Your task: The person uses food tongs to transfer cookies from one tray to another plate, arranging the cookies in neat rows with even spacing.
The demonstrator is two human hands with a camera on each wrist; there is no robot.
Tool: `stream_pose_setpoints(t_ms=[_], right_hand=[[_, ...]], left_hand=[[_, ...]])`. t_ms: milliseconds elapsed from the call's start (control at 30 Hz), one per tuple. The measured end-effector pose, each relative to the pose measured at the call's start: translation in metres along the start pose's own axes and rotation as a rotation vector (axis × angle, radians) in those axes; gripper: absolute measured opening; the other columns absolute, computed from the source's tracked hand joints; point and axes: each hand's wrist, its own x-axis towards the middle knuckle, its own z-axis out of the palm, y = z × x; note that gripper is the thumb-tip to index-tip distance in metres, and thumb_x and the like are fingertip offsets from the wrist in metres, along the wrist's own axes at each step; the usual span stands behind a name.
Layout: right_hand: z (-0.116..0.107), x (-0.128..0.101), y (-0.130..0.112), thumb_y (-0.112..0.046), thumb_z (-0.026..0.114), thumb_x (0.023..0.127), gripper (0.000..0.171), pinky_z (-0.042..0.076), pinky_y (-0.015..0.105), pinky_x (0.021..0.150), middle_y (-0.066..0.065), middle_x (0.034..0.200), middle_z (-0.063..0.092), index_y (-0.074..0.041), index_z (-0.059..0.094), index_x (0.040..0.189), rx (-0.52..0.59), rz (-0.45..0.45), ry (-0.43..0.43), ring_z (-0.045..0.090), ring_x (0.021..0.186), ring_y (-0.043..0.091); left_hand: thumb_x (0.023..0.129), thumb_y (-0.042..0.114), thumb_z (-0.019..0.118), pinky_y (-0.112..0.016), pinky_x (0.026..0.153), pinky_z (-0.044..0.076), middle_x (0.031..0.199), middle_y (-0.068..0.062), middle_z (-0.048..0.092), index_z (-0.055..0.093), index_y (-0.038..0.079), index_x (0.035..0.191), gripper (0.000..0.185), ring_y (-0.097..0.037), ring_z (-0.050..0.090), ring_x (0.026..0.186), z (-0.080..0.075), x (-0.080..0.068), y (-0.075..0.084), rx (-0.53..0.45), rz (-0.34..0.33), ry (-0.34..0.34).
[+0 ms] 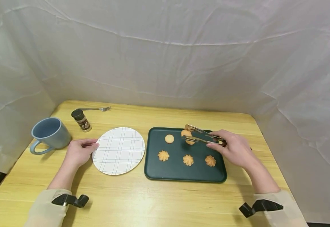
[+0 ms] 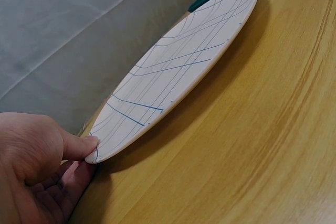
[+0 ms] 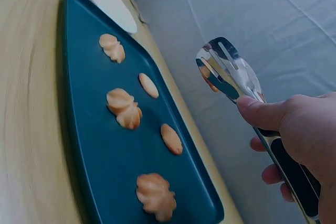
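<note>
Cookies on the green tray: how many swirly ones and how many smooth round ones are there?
Swirly cookies: 3
Smooth round cookies: 2, one partly behind the tongs that the right hand holds
Total on the green tray: 5

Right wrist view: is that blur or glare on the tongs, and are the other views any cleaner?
Right wrist view: the tongs mirror their surroundings rather than glare, the tray edge and table smear at left; left wrist view: the plate is fairly sharp, the left hand soft and close; head view: even light, soft shadows, edges bowed by a wide lens.
</note>
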Motion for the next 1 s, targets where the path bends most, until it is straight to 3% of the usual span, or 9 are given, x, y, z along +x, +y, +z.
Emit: stream_pose_setpoints(t_ms=[333, 733, 1000], right_hand=[[0.013, 0.018, -0.022, -0.049, 0.078, 0.095, 0.044, 0.045, 0.034, 0.062, -0.009, 0.103, 0.071, -0.022, 0.073, 0.13, 0.031, -0.068, -0.013, 0.055, 0.07, 0.006], [0.035, 0.034, -0.049, -0.051, 0.077, 0.096, 0.048, 0.04, 0.034, 0.055, -0.013, 0.092, 0.064, -0.025, 0.071, 0.135, 0.089, -0.094, -0.063, 0.047, 0.06, 0.006], [0.048, 0.043, -0.064, -0.051, 0.075, 0.097, 0.048, 0.048, 0.035, 0.064, -0.003, 0.111, 0.073, -0.024, 0.07, 0.136, 0.129, -0.105, -0.087, 0.053, 0.066, 0.003]], left_hand=[[0.105, 0.028, 0.069, -0.032, 0.083, 0.049, 0.124, -0.022, 0.072, 0.072, 0.0, 0.132, 0.039, -0.03, 0.065, 0.111, 0.0, 0.0, -0.001, -0.001, 0.002, 0.003], [0.104, 0.026, 0.07, -0.027, 0.079, 0.05, 0.123, -0.022, 0.073, 0.072, -0.001, 0.132, 0.039, -0.03, 0.066, 0.109, 0.001, 0.001, -0.001, 0.004, 0.013, 0.012], [0.104, 0.025, 0.07, -0.027, 0.079, 0.05, 0.122, -0.022, 0.073, 0.072, -0.001, 0.132, 0.038, -0.03, 0.067, 0.109, 0.001, 0.0, -0.001, -0.004, 0.013, 0.013]])
